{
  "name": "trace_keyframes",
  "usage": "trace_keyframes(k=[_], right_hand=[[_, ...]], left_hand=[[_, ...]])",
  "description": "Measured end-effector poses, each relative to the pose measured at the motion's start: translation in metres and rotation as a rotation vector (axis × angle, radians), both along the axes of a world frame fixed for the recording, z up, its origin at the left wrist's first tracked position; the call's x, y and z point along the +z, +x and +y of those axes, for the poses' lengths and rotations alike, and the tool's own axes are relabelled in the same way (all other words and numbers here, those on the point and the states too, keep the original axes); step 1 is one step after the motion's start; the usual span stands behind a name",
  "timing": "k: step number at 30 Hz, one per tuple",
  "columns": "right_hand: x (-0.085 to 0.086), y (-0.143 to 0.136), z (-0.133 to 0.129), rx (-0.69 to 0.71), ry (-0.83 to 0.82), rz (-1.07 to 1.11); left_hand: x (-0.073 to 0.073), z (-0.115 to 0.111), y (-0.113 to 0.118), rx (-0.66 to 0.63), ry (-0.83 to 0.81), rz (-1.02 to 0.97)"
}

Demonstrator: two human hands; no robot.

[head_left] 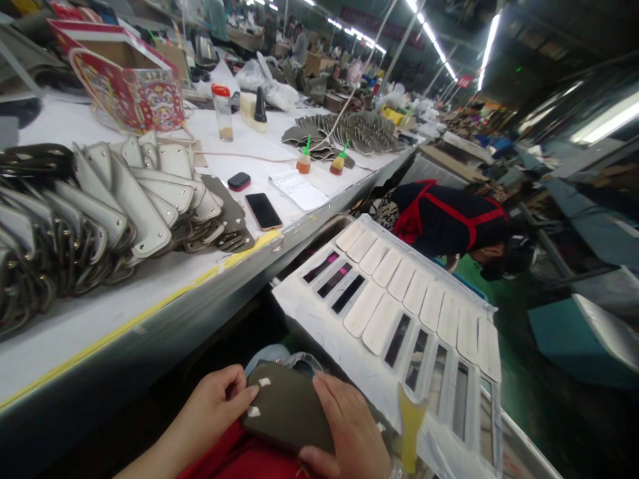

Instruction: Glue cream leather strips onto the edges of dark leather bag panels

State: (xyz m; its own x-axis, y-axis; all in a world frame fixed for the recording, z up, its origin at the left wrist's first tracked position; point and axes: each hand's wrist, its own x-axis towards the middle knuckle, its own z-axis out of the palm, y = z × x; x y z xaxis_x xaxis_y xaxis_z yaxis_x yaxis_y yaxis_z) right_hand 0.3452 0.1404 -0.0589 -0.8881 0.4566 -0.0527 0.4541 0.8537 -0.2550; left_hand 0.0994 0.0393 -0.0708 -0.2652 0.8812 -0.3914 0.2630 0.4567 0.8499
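Above red cloth [234,458], left hand [223,394] and right hand [348,426] holding olive panel [287,406]; underside hidden, surface partly covered.

piled panels [144,216] on white table [152,283]

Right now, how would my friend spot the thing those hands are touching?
Find the white table with yellow tape along its edge, then look below it. Between the left hand and right hand is a dark olive piece. Two small white patches set it apart from the cream strips nearby.
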Motion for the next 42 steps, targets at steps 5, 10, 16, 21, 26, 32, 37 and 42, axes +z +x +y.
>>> trace_keyframes(k=[5,10,16,21,26,32,37,42], right_hand=[[0.002,-0.005,0.000,0.193,0.060,-0.032],[0.004,-0.031,-0.009,0.256,0.007,-0.003],[0.014,-0.031,-0.017,0.211,-0.107,0.104],[0.033,0.019,-0.001,-0.264,-0.122,0.105],[0.028,0.019,0.008,-0.611,-0.124,-0.127],[0.009,0.006,0.006,-0.576,-0.044,-0.211],[0.014,0.010,0.004,-0.597,0.002,-0.185],[0.014,0.015,-0.032,-0.277,0.163,0.172]], left_hand=[[0.001,-0.001,-0.002,-0.041,0.035,-0.088],[0.008,0.004,-0.007,-0.132,0.047,-0.101],[0.019,0.009,-0.013,-0.327,-0.019,0.087],[0.021,0.019,-0.006,-0.390,0.162,0.613],[0.022,0.043,0.055,-0.539,0.414,0.898],[0.027,0.052,0.089,-0.687,0.300,1.073],[0.024,0.049,0.086,-0.656,0.356,1.088],[0.007,0.026,0.087,-0.566,0.811,0.939]])
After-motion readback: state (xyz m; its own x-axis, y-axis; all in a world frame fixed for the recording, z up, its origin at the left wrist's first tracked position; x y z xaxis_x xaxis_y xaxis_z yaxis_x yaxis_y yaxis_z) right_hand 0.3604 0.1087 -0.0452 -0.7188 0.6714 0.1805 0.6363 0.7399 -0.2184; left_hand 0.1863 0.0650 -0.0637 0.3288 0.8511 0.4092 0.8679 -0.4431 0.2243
